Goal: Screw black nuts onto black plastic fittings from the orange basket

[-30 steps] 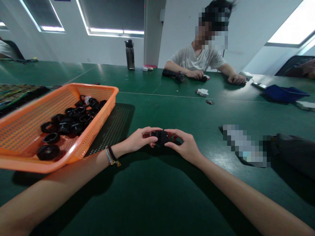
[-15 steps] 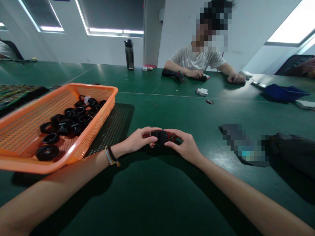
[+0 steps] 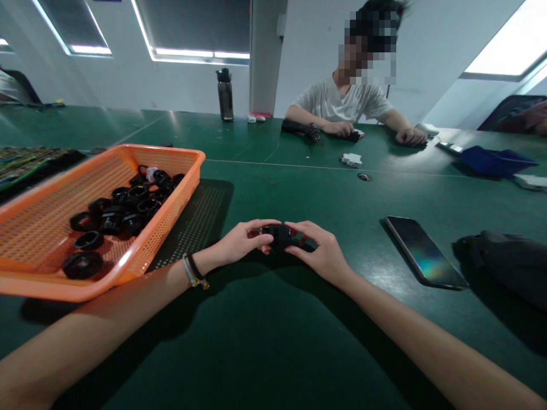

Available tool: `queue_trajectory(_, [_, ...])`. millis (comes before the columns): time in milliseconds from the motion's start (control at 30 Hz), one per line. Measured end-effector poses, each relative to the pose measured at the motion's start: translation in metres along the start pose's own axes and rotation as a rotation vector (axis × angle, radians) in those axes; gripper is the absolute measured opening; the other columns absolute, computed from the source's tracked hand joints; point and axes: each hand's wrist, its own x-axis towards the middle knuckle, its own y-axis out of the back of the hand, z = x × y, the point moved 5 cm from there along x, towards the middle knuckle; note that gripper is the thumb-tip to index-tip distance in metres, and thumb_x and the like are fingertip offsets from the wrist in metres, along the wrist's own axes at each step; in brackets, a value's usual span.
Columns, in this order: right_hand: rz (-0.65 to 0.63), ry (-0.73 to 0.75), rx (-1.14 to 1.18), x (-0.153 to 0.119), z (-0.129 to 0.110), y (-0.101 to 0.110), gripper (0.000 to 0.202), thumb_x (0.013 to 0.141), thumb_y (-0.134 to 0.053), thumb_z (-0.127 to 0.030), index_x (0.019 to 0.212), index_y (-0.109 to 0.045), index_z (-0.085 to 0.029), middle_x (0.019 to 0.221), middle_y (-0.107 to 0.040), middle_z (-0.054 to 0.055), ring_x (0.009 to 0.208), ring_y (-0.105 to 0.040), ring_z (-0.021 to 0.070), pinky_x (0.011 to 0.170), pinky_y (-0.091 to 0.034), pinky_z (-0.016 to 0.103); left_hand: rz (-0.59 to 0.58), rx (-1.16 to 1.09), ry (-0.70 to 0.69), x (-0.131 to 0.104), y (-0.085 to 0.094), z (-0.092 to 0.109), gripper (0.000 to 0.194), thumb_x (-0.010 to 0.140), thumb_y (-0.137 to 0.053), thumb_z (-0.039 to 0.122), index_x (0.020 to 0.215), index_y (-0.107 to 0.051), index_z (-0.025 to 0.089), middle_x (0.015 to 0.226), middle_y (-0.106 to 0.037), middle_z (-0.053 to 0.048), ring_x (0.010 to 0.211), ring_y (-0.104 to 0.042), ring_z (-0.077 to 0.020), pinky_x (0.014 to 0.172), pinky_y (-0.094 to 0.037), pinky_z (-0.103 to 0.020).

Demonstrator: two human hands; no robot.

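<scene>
Between my two hands, just above the green table, is a small black plastic fitting, round and ribbed. My left hand pinches its left end between thumb and fingers. On the right end, the thumb and fingertips of my right hand close around it; fingertips partly cover the piece. To the left stands an orange perforated basket. Inside it lie several black plastic fittings and rings, loosely heaped.
A phone and a dark cloth item lie at the right. Across the table a person sits near a power drill, a white part and a blue tray. A bottle stands at the back.
The fingers of my right hand have shifted very slightly around the fitting. Both hands and the basket stay in nearly the same place.
</scene>
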Motion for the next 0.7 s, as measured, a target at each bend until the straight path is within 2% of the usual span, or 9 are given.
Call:
queue_trajectory(433, [-0.002, -0.026, 0.018, -0.0002, 0.0006, 0.0002, 0.032, 0.075, -0.066, -0.03, 0.105, -0.06, -0.022, 0.089, -0.068, 0.003, 0.079, -0.063, 0.0188, 0.068, -0.052, 0.032, -0.001, -0.004, 0.002, -0.0008, 0.0001, 0.0008, 0.047, 0.075, -0.061, 0.023, 0.12, -0.054, 0.012, 0.078, -0.061, 0.0, 0.062, -0.056, -0.0084, 0.068, -0.048, -0.025])
queue_trajectory(700, [-0.004, -0.025, 0.024, -0.0003, 0.0018, -0.0003, 0.033, 0.074, -0.067, -0.027, 0.105, -0.06, -0.02, 0.091, -0.068, 0.004, 0.079, -0.063, 0.018, 0.072, -0.051, 0.032, -0.005, -0.003, 0.003, -0.0008, -0.0001, 0.0002, 0.045, 0.076, -0.06, 0.024, 0.119, -0.054, 0.012, 0.077, -0.061, 0.0, 0.062, -0.056, -0.0083, 0.066, -0.048, -0.024])
